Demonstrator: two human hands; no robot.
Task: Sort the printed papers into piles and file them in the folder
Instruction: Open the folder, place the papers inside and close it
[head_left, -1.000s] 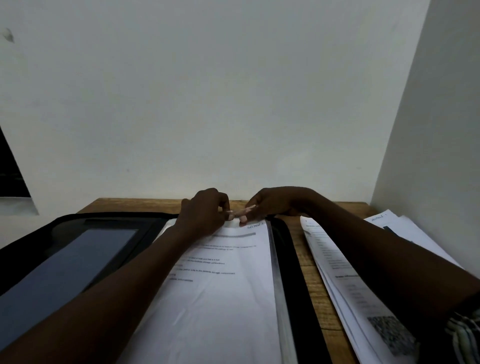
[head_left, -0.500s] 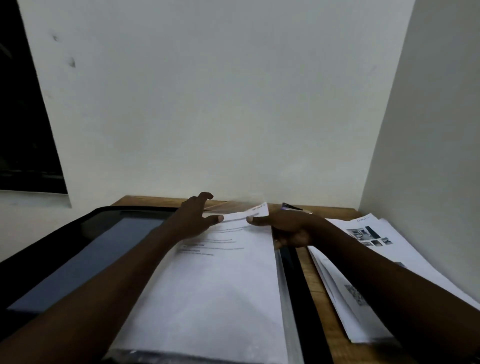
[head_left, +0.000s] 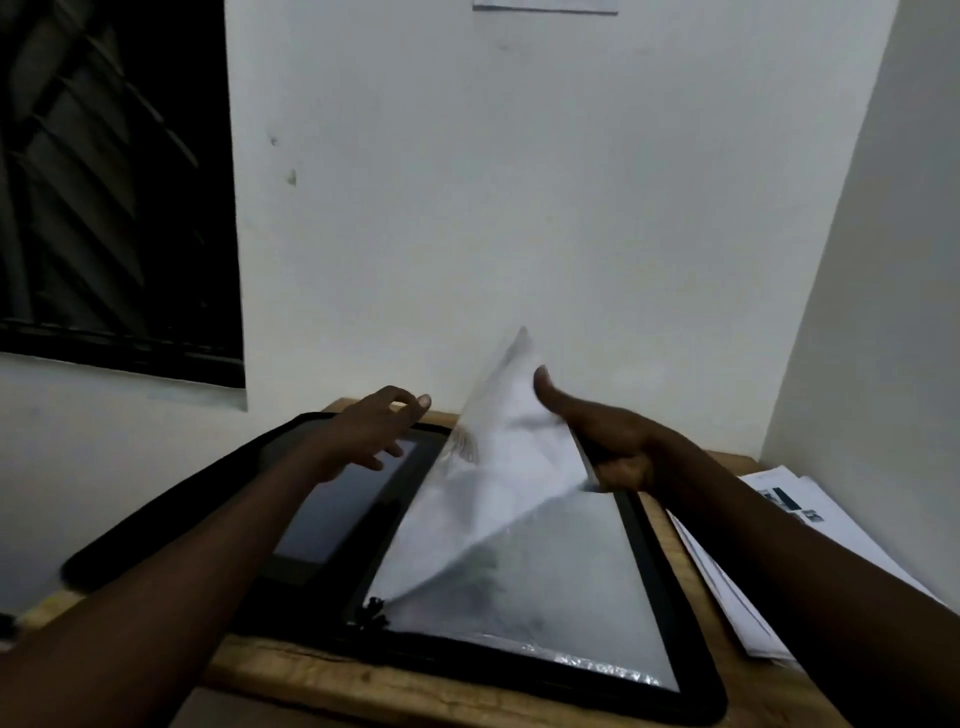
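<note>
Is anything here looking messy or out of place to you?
The loose printed papers right of the folder lie fanned out with edges unaligned, not in a squared pile. The plastic sleeve that the right hand holds up is bent diagonally, its far corner raised while the near corner lies flat. Nothing looks torn or spilled.

The black folder (head_left: 649, 561) lies open and flat beneath both grips. A clear sleeve page (head_left: 498, 467) with white paper inside stands tilted up from it, its right edge held by the right grip (head_left: 608, 447) and its far corner pointing up just right of the left grip (head_left: 374, 431). Beneath it a second sleeve (head_left: 561, 582) lies flat, and a fanned stack of printed papers (head_left: 737, 587) lies on the tabletop (head_left: 363, 680) right of the right grip.
</note>
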